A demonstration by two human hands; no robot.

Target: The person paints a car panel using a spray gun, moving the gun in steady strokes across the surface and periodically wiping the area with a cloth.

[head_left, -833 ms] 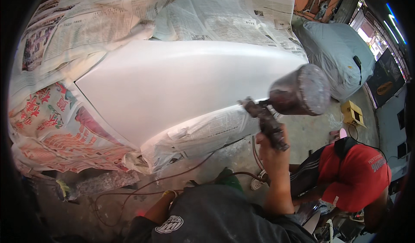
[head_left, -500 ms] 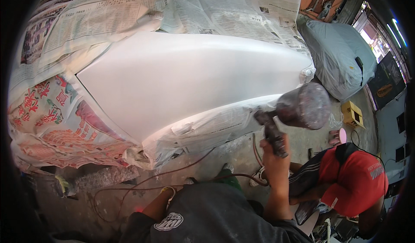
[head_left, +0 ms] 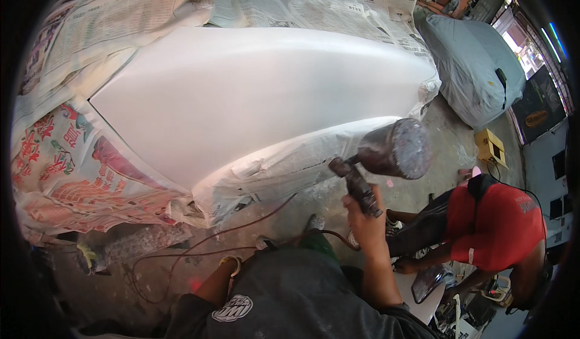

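My right hand [head_left: 365,211] is closed round the grip of a dark, paint-stained spray gun [head_left: 355,187]. Its large speckled cup [head_left: 399,150] tilts to the right, and the nozzle end points toward the panel. Beyond the gun lies a smooth white car fender [head_left: 260,88] with a curved wheel arch, apart from the gun. Masking newspaper [head_left: 314,4] surrounds the fender above, and red-printed paper [head_left: 66,164] covers the area at left. Of my left arm, the forearm and a pale wristband [head_left: 234,266] show beside my dark shirt; the fingers are hidden.
A reddish hose [head_left: 205,253] loops over the concrete floor. At right, a person in a red shirt [head_left: 498,227] bends over near a mirror-like dark part [head_left: 428,283]. Farther back stand a yellow box [head_left: 490,147] and a car under a grey cover [head_left: 474,67].
My right hand and the spray gun have moved left along the wheel arch. The fender sits slightly higher and farther left in view. The person in red has shifted a little.
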